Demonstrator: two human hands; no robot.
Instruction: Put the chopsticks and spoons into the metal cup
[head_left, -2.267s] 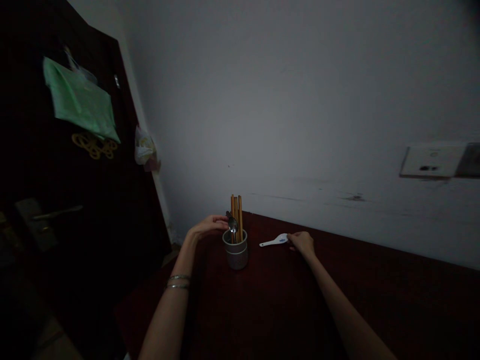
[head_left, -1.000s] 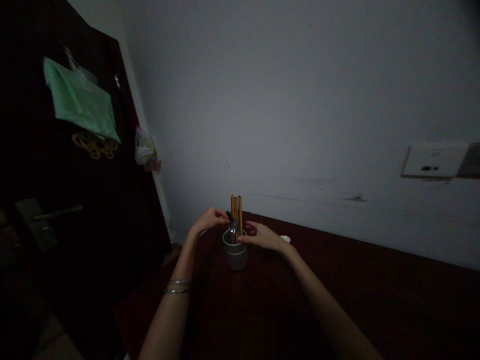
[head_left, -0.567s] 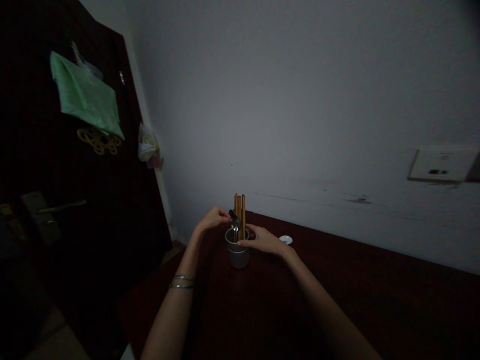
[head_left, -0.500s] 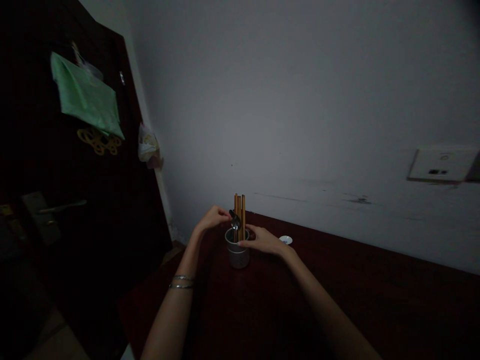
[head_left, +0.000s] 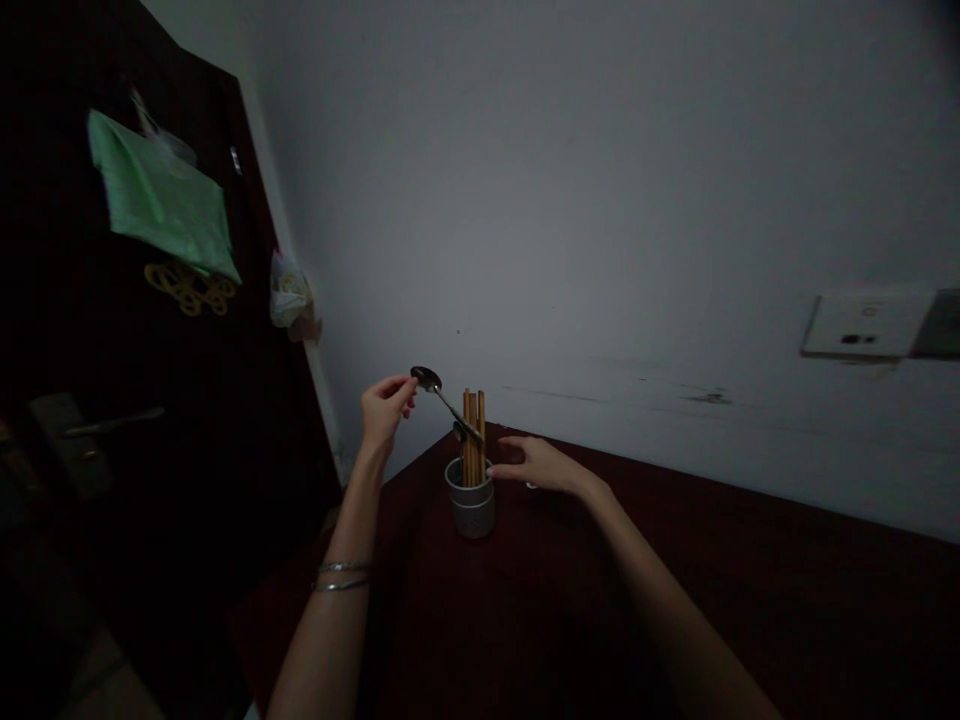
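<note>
A metal spoon (head_left: 453,405) is pinched by its bowl in my left hand (head_left: 388,405), its handle slanting down to the right across several wooden chopsticks (head_left: 473,440). The chopsticks stand upright in a grey cylindrical holder (head_left: 473,515) on the dark table. Another spoon's bowl (head_left: 459,432) shows behind the handle, beside the chopsticks. My right hand (head_left: 541,465) is at the holder's right side, thumb near the rim and fingers apart. Whether the thumb touches the rim, I cannot tell. Two bracelets (head_left: 343,577) circle my left wrist.
The dark red table (head_left: 540,600) meets a pale wall (head_left: 562,200) with a socket plate (head_left: 862,326). At the left is a dark door (head_left: 225,400) with a handle (head_left: 112,423) and a hanging green cloth (head_left: 169,200). A small white thing is mostly hidden behind my right hand.
My left hand has moved up and left, lifting the spoon out of the holder. My right hand has shifted slightly away from the holder, and now covers most of the white thing.
</note>
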